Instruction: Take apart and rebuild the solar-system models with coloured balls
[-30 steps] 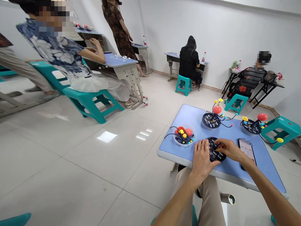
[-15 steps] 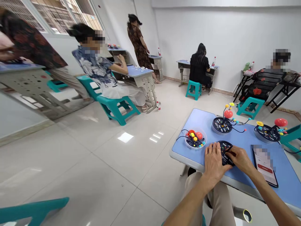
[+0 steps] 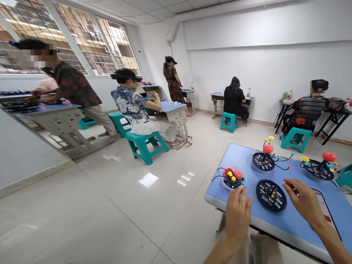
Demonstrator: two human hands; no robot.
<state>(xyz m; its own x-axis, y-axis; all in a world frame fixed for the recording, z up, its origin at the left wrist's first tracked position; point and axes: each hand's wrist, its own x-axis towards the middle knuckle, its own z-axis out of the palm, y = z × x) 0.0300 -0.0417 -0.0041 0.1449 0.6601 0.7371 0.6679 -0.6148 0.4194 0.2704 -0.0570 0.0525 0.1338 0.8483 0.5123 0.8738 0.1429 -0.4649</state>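
Note:
A round black disc base (image 3: 268,203) printed with small coloured planets and labels lies flat on the blue desk, a short black post standing at its middle. My left hand (image 3: 238,211) hovers at the disc's left, by the desk's front edge, with its fingers loosely bent and nothing visible in them. To the right of the disc, my right hand (image 3: 305,201) is raised with curled, parted fingers, apart from it and holding nothing I can see. Just beyond my left fingertips is a clear bowl (image 3: 245,179) of red, yellow and blue balls and black wires.
Two assembled planet models, one at the back (image 3: 263,161) and another at the right (image 3: 317,169), stand on the desk (image 3: 233,156). A phone (image 3: 327,211) lies partly under my right hand. Several people sit or stand at other desks; a teal stool (image 3: 147,146) is across the floor.
Both hands have come off the disc, left hand to the left and right hand to the right. The short post now shows standing on the disc. My view has tilted up.

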